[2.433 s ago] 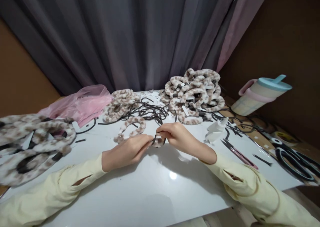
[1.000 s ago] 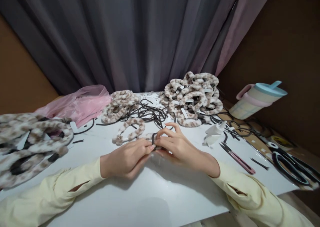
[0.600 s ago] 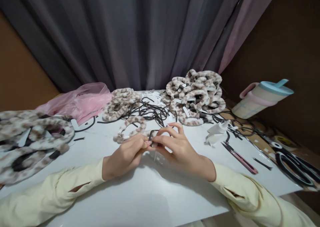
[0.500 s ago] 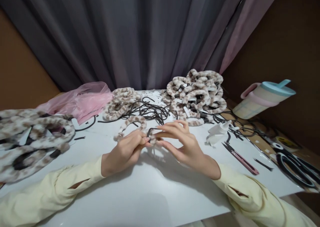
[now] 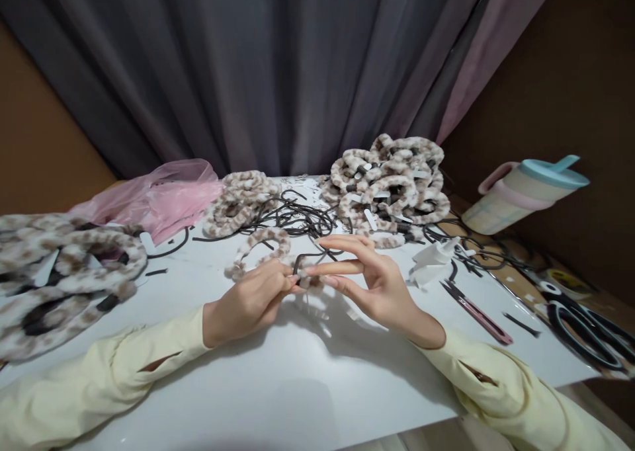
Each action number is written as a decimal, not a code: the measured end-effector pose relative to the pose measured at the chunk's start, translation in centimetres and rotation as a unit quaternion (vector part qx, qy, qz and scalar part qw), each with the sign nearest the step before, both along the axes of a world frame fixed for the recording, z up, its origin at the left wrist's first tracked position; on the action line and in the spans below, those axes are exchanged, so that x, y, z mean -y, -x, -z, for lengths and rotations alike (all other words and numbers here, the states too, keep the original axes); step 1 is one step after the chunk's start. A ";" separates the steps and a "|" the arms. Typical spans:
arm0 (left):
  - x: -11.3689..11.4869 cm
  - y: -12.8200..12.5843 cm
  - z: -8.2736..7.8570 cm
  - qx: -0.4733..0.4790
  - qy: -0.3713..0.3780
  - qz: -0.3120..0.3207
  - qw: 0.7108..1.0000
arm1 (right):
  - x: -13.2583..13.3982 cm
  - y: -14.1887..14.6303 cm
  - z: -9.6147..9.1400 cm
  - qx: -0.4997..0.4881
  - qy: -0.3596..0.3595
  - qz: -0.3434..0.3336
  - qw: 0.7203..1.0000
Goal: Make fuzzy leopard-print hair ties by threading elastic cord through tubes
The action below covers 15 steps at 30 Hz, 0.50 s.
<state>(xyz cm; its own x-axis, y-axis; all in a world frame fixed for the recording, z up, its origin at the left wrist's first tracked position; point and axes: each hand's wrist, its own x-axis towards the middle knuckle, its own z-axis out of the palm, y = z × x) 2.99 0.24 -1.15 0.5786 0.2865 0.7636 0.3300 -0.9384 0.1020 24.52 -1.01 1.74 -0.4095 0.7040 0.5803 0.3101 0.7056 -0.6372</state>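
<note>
My left hand [image 5: 251, 299] is closed in a pinch on the end of a plush brown-and-white spotted piece [image 5: 313, 282], above the white tabletop. A dark cord [image 5: 301, 258] rises from that pinch point and bends over toward my right hand [image 5: 380, 282]. The right thumb and a fingertip come together at the cord and the plush, the index finger held higher and apart. Whether the cord is gripped or only guided there is partly hidden by the fingers. Just behind lies a curved plush ring [image 5: 262, 239].
Plush rings are piled at back right [image 5: 391, 186], back centre [image 5: 241, 203] and left [image 5: 99, 259]. Loose dark cords [image 5: 297, 216] tangle between them. A pink bag [image 5: 169, 196], snips [image 5: 479, 313], crumpled white tissue [image 5: 431, 262], scissors [image 5: 588, 328] and a tumbler [image 5: 516, 200] surround the workspace.
The right hand's fingers have shifted, the lower ones straightening across the plush toward the left hand. The left hand stays nearly in place with its pinch.
</note>
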 end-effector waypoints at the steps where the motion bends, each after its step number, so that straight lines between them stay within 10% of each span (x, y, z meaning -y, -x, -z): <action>1: 0.0 0.0 0.0 -0.002 -0.001 0.000 1.000 | 0.0 0.0 0.0 0.001 -0.005 -0.001 1.000; 15: 0.1 -0.2 -0.2 -0.014 -0.019 -0.001 1.000 | -0.1 -0.1 0.3 -0.013 0.030 0.000 0.999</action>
